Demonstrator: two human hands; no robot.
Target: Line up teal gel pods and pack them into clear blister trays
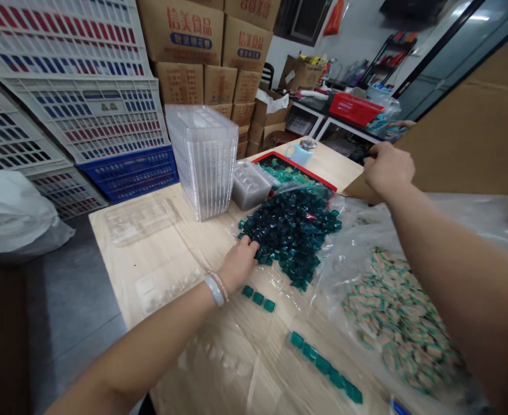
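While the left hand (pixel 239 265) rests its loosely curled fingers (pixel 248 245) against a heap of teal cubes (pixel 292 233) on the wooden counter (pixel 162 271), the right hand (pixel 388 170) curls beyond it near a red tray (pixel 314 177), whether gripping anything unclear.

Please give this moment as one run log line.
left hand: on green square pods | right hand: near red-rimmed tray | stack: clear plastic trays
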